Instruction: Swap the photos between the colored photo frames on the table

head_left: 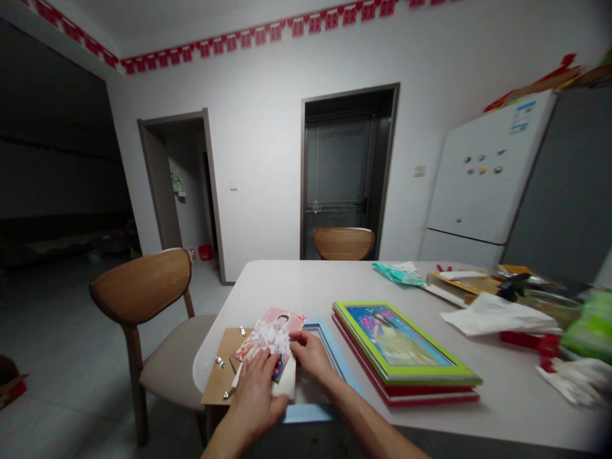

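My left hand (258,386) lies flat with fingers stretched over a small pile of printed photos (272,325). The top photo has a pink background. At its right edge, the thumb and fingers of my right hand (312,356) are closed in a pinch. Under the pile, partly covered, is a brown backing board (214,387) with several metal clips (220,362) along its edge. A light blue picture frame (308,414) lies beneath my right hand and forearm, its inside partly hidden. Something cream-coloured shows below the photos.
To the right, a lime-green picture frame (430,371) sits on a red frame (425,400). Farther right are a white paper sheet (497,313), a glass bowl (549,306) and a green bag (590,328). Wooden chairs (143,287) stand left and behind the table (296,280).
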Demonstrator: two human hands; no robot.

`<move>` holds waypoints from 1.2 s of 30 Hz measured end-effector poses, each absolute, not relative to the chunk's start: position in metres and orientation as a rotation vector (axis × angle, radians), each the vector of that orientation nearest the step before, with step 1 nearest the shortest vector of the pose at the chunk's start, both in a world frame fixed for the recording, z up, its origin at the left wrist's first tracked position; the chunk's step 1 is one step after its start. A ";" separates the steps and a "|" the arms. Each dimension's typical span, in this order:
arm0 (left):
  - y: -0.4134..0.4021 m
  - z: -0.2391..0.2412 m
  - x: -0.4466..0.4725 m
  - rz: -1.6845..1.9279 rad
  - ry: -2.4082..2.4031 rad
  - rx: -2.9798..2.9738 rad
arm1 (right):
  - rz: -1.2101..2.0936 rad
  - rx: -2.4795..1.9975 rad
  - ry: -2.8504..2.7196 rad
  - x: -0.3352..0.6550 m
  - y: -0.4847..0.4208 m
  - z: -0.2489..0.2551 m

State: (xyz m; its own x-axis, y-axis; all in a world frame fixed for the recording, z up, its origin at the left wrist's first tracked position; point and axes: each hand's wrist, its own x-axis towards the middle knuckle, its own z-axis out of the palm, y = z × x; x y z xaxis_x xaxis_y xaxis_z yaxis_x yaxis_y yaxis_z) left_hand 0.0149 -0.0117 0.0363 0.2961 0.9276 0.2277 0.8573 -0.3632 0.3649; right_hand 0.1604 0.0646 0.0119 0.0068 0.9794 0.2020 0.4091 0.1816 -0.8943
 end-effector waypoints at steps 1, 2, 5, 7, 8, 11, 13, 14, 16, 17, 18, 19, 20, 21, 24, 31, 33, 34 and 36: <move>-0.011 0.035 0.015 0.624 1.676 2.384 | 0.801 -1.350 -1.536 0.159 0.064 0.015; -0.010 0.034 0.015 0.647 1.685 2.391 | 0.806 -1.322 -1.508 0.158 0.063 0.020; -0.008 0.030 0.014 0.744 1.637 2.438 | 0.858 -1.192 -1.377 0.158 0.058 0.041; -0.006 0.029 0.014 0.889 1.575 2.444 | 0.918 -1.092 -1.308 0.158 0.050 0.057; -0.005 0.029 0.014 0.985 1.544 2.421 | 0.946 -1.050 -1.304 0.157 0.046 0.065; -0.003 0.032 0.013 1.286 1.439 2.221 | 1.025 -0.923 -1.319 0.154 0.031 0.078; -0.003 0.036 0.012 1.465 1.387 1.991 | 1.068 -0.875 -1.310 0.155 0.022 0.075; -0.003 0.038 0.011 1.554 1.374 1.845 | 1.084 -0.880 -1.301 0.158 0.019 0.071; -0.005 0.042 0.009 1.682 1.339 1.511 | 1.100 -0.957 -1.261 0.166 0.017 0.058; -0.006 0.044 0.010 1.719 1.319 1.330 | 1.104 -1.014 -1.216 0.171 0.016 0.051; -0.006 0.046 0.011 1.744 1.288 1.159 | 1.113 -1.070 -1.151 0.176 0.016 0.044; -0.007 0.048 0.014 1.768 1.244 1.007 | 1.139 -1.113 -1.076 0.180 0.016 0.039; -0.008 0.048 0.017 1.790 1.188 0.879 | 1.187 -1.134 -1.003 0.182 0.015 0.035; -0.010 0.049 0.022 1.812 1.120 0.780 | 1.255 -1.125 -0.947 0.183 0.014 0.033; -0.014 0.046 0.040 1.806 0.902 0.667 | 1.464 -0.928 -0.896 0.175 0.008 0.036; -0.021 0.043 0.044 1.627 0.787 0.720 | 1.418 -0.739 -0.842 0.171 0.007 0.051; -0.019 0.042 0.038 1.603 0.860 0.734 | 1.459 -0.760 -0.892 0.177 0.008 0.049; -0.017 0.041 0.036 1.571 0.915 0.768 | 1.472 -0.776 -0.913 0.180 0.008 0.048; -0.015 0.037 0.033 1.464 0.997 0.909 | 1.454 -0.827 -0.941 0.186 0.010 0.047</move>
State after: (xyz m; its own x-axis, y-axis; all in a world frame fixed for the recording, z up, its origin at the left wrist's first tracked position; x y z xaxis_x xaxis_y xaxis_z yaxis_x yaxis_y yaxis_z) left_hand 0.0335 -0.0151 0.0369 -0.1142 0.9933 0.0151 -0.3497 -0.0544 0.9353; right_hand 0.1863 0.0101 0.0466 -0.0923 0.9955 0.0228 -0.4283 -0.0190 -0.9035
